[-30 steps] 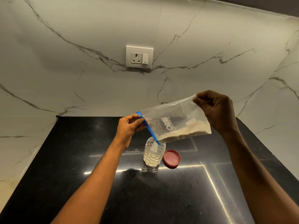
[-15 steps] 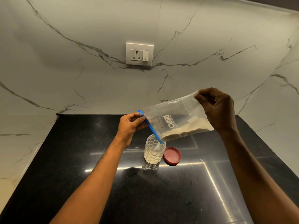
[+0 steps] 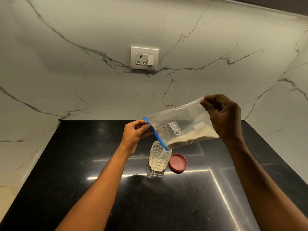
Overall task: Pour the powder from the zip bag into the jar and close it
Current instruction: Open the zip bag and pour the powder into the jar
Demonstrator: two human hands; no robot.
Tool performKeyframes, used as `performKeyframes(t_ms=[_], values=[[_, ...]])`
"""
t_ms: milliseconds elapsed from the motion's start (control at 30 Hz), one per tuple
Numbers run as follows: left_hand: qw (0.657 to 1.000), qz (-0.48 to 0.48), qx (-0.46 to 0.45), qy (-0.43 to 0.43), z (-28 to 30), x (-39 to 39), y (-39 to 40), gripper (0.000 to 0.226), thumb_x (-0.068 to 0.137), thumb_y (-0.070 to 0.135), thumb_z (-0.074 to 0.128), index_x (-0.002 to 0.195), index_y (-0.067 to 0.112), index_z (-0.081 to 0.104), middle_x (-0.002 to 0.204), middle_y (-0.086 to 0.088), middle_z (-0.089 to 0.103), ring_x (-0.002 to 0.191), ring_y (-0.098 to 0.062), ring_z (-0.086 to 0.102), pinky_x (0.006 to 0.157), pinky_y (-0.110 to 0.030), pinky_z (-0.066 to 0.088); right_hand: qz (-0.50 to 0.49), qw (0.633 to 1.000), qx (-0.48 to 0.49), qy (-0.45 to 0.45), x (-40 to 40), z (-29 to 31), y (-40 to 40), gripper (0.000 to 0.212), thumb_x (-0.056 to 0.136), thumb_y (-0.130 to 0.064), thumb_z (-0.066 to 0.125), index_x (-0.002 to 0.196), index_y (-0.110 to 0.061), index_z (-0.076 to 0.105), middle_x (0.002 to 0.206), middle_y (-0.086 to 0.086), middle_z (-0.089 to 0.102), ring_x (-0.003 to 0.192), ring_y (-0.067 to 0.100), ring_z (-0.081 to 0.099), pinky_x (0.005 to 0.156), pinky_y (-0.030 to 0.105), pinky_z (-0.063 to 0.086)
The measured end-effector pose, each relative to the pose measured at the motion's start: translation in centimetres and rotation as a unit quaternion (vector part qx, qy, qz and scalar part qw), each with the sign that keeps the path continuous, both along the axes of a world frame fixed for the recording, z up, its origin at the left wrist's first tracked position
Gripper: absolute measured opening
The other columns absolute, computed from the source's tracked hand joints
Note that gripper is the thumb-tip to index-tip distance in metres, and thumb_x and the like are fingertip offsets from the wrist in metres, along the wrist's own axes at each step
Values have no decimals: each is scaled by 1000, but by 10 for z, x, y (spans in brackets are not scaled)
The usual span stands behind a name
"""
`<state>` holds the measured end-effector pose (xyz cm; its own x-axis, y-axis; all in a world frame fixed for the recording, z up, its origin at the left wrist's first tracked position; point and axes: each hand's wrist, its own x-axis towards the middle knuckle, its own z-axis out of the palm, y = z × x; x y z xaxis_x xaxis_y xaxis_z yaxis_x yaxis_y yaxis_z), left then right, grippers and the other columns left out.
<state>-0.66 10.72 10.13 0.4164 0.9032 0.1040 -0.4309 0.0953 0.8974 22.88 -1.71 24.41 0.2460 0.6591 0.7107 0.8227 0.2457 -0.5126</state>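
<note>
A: Pinching the blue zip edge, the fingers (image 3: 144,129) of the left hand (image 3: 135,135) are closed narrow on the mouth end of the zip bag (image 3: 180,129). The right hand (image 3: 223,117) grips the bag's far bottom corner, held higher.

B: So which way does the bag run?

A: Its long axis slopes from the raised right hand down and leftward to the zip. The lowest corner of the mouth sits directly over the open jar (image 3: 159,160), just above its rim; whether it touches I cannot tell.

B: And the powder?

A: The powder (image 3: 191,139) left in the bag lies along the lower edge, banked toward that corner. The jar already looks well over half full.

B: Which hand is nearer the jar?

A: The left, just above and to its left. I'd judge the pour is under way, and lifting the right hand higher should drive the rest down; the corner must stay over the rim or it spills onto the black table (image 3: 83,164).

B: The lid?

A: The red lid (image 3: 178,163) lies flat on the table just right of the jar, touching or nearly so.
</note>
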Motion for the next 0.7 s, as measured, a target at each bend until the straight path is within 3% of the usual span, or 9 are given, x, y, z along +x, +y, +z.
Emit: performKeyframes(t_ms=[300,700], values=[[1000,4,-6,-8,1,-3,-1,26,80,17,70,105,8,71,105,-11,78,100,-29,75,76,-30,62,4,1000,0,-12,-5,2,3,17,89,-15,69,102,-3,71,93,-3,65,81,7,60,72,0,46],[1000,13,-6,3,2,-5,0,17,89,6,66,106,6,70,105,-11,77,101,-30,74,78,-32,63,2,1000,-5,-16,-5,4,5,18,89,-14,69,103,-3,71,94,-2,65,81,4,60,71,-2,45]])
